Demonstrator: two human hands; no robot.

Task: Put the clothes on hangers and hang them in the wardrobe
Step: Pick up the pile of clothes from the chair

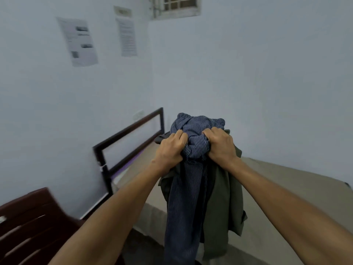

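A bunched navy pinstriped garment [193, 131] is held up in front of me above the bed, its long part hanging down. My left hand [170, 148] grips its left side. My right hand [221, 144] grips its right side together with an olive-green garment [225, 190] that hangs down beside and behind the navy one. A bit of dark grey cloth [159, 139] shows just behind my left hand. No hanger or wardrobe is in view.
A bed with a beige sheet [277, 188] runs along the pale wall, with a dark wooden headboard frame [131, 134] at its far left. A dark red plastic chair [28, 222] stands at the lower left. Papers [78, 41] hang on the wall.
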